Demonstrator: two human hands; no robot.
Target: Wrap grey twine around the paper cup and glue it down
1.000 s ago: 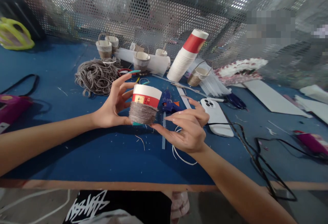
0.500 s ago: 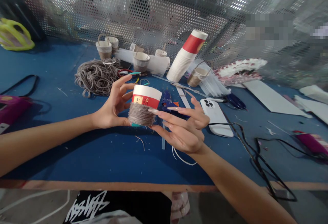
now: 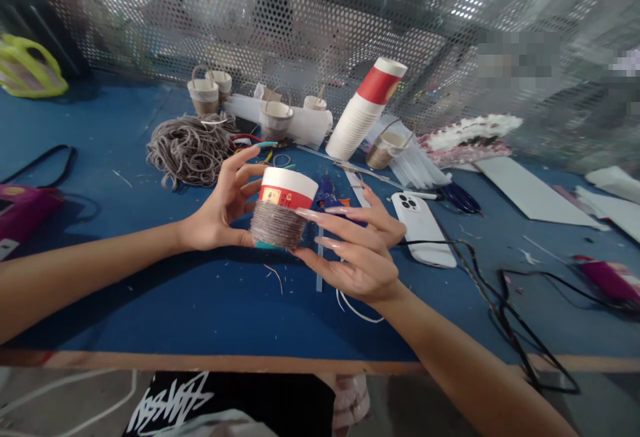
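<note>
A paper cup (image 3: 281,214), white at the rim with a red printed band, has grey-brown cord wound round its lower half. It is held just above the blue table, slightly tilted. My left hand (image 3: 220,214) grips it from the left, thumb at the base and some fingers hidden behind. From the right, my right hand (image 3: 357,247) holds the wound part between thumb and fingertips, with the other fingers spread. Behind the cup lies a blue glue gun (image 3: 327,194), partly covered by my right hand.
A heap of grey cord (image 3: 190,150) lies back left. Behind stand small cord-wrapped cups with handles (image 3: 277,119) and a leaning stack of paper cups (image 3: 357,117). A white phone (image 3: 423,230) and black cables (image 3: 505,304) lie right, near white boards (image 3: 540,190).
The cup has turned slightly, and its printed mark sits a little differently. My right hand's fingers have shifted slightly on the cord. My left hand stays in place.
</note>
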